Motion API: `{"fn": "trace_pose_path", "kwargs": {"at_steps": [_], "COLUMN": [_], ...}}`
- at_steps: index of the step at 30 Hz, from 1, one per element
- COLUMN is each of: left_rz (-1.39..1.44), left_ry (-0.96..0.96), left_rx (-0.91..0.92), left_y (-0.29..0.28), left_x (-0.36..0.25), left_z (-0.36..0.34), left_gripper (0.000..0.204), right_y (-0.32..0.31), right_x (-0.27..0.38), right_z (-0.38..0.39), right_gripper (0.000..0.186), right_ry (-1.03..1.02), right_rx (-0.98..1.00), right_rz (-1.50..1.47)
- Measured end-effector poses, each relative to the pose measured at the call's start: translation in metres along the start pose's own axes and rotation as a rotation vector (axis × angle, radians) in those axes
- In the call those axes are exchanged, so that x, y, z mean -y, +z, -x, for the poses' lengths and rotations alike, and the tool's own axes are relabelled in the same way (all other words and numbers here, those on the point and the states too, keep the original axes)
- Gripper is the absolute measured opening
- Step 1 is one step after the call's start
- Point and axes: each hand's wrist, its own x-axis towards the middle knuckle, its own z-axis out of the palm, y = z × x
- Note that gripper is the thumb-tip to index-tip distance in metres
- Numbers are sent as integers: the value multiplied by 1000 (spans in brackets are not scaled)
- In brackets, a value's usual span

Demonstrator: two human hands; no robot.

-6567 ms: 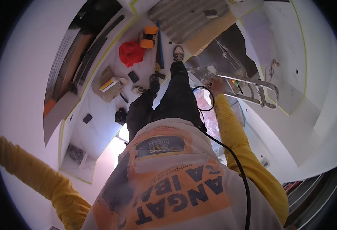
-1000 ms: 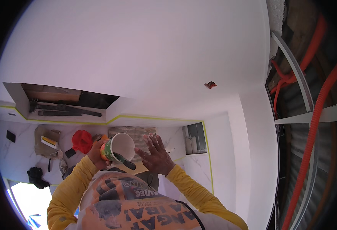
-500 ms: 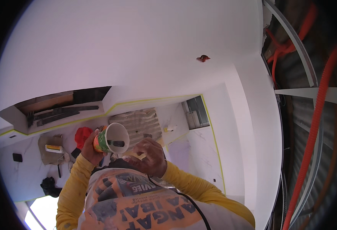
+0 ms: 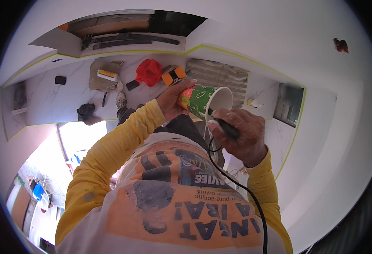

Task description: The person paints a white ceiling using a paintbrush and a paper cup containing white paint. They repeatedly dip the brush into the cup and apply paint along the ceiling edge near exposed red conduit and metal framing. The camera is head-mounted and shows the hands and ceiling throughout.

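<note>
A green, red and white paper cup (image 4: 200,100) is tilted sideways above my body, with my left hand (image 4: 175,99) wrapped round its lower part. The pale rim and inside face right. My right hand (image 4: 241,131) grips the black handle (image 4: 228,128) of a tool reaching into the cup's mouth; the tool's far end is hidden. A thin black cord (image 4: 219,169) runs down over my printed shirt, beside my right arm, and loops near the right hand. Both yellow sleeves come up from the lower edge.
Below lie a red cloth (image 4: 148,71), an orange-black object (image 4: 173,76), a paint roller (image 4: 106,74), a black bag (image 4: 85,112) and a striped sheet (image 4: 236,74). A recessed opening (image 4: 169,23) holds dark bars. A bright opening (image 4: 80,139) is at left; white walls curve along the right.
The view has swung down from the white ceiling and red conduits. The cup has shifted right and turned sideways, and my right hand has closed on the black handle.
</note>
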Motion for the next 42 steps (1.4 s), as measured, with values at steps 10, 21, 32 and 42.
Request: {"fn": "trace_pose_path", "kwargs": {"at_steps": [10,21,32,42], "left_rz": [34,-582,-341,-274], "left_ry": [-50,77,32,-65], "left_rx": [-184,-197,-277,33], "left_y": [21,39,86,110], "left_x": [34,52,41,30], "left_z": [-54,-66,-81,-102], "left_gripper": [32,52,43,51], "right_y": [-69,-81,-191,-221], "right_x": [-84,-143,-147,-196], "right_z": [58,85,88,111], "right_gripper": [28,25,11,20], "right_ry": [585,425,312,122], "right_rx": [-181,-203,-116,-132], "right_rz": [-811,-831,-773,-669]}}
